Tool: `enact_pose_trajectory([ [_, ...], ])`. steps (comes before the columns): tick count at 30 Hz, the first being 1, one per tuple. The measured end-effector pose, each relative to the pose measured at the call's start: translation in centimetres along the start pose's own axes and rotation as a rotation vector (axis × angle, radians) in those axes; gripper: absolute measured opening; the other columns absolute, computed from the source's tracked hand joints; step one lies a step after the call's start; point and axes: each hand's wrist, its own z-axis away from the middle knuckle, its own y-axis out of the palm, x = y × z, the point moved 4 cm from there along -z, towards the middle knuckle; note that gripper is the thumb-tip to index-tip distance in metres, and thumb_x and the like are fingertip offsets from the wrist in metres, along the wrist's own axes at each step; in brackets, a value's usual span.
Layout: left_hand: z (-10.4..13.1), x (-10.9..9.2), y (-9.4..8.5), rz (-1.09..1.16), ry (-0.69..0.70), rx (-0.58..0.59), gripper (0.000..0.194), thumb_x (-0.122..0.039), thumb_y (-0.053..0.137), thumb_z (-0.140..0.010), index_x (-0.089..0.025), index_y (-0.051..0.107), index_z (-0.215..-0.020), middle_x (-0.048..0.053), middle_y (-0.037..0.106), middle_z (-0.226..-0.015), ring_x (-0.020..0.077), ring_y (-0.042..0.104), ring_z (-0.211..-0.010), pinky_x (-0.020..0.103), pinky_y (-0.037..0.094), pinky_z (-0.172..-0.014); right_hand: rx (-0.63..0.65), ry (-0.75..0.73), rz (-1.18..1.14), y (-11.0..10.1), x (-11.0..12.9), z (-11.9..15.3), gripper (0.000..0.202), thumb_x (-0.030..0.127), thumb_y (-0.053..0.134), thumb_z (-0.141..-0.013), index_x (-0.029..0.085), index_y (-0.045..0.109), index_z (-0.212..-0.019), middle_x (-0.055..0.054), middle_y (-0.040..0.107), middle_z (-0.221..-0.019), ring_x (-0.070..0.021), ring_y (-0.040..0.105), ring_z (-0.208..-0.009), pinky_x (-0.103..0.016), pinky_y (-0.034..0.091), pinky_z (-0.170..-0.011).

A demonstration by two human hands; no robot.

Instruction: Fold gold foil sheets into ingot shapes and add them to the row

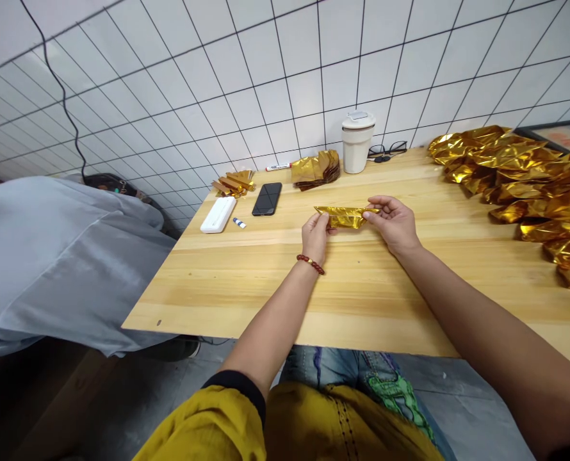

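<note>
Mid-fold on a gold foil strip (346, 217), lying on the wooden table (362, 301) between both hands; left hand (316, 235) pinching its left end, right hand (394, 223) pinching the right tip, fingers closed on foil. Probably pressing a crease next, needing steady ends. Fold lines lost in glare; finished gold pile (529, 186) cut off at right

The ends of the gold foil strip (346, 217) are covered by the fingertips of the left hand (316, 234) and right hand (396, 223), so how each grip closes on it cannot be told. Far right of the grip, the heap of gold foil (529, 179) and the surface (362, 288) are cut off by the frame's edge. Up-left of the grip, the print on the small tube (239, 223) and the marker (278, 168) is too small to read.
</note>
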Motion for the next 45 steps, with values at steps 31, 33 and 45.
enact_pose_trajectory([
  [31, -0.6, 0.0, -0.9, -0.016, 0.029, -0.12, 0.021, -0.018, 0.067, -0.071, -0.018, 0.075, -0.09, 0.003, 0.073, -0.09, 0.01, 0.063, -0.074, 0.019, 0.045, -0.062, 0.034, -0.157, 0.225, 0.1, -0.1, 0.3, 0.048, 0.034, 0.077, -0.068, 0.025, 0.06, -0.112, -0.004, 0.067, -0.101, -0.0209, 0.066, -0.09, -0.037, 0.054, -0.081],
  [33, -0.4, 0.0, -0.7, -0.014, 0.023, -0.09, 0.021, -0.018, 0.069, -0.07, -0.019, 0.076, -0.09, 0.003, 0.074, -0.094, 0.0113, 0.064, -0.08, 0.021, 0.047, -0.066, 0.029, -0.158, 0.2, 0.0, -0.1, 0.1, 0.05, 0.032, 0.078, -0.065, 0.025, 0.059, -0.112, -0.004, 0.067, -0.1, -0.0214, 0.066, -0.093, -0.037, 0.054, -0.083],
  [45, 0.1, -0.2, -0.6, -0.033, 0.079, -0.067, 0.019, -0.026, 0.073, -0.071, -0.021, 0.078, -0.088, 0.005, 0.074, -0.106, 0.017, 0.066, -0.092, 0.028, 0.05, -0.079, -0.124, 0.101, -0.014, -0.9, -1.9, -0.7, 0.037, 0.032, 0.078, -0.065, 0.022, 0.066, -0.098, -0.005, 0.071, -0.093, -0.0209, 0.068, -0.09, -0.042, 0.055, -0.09],
])
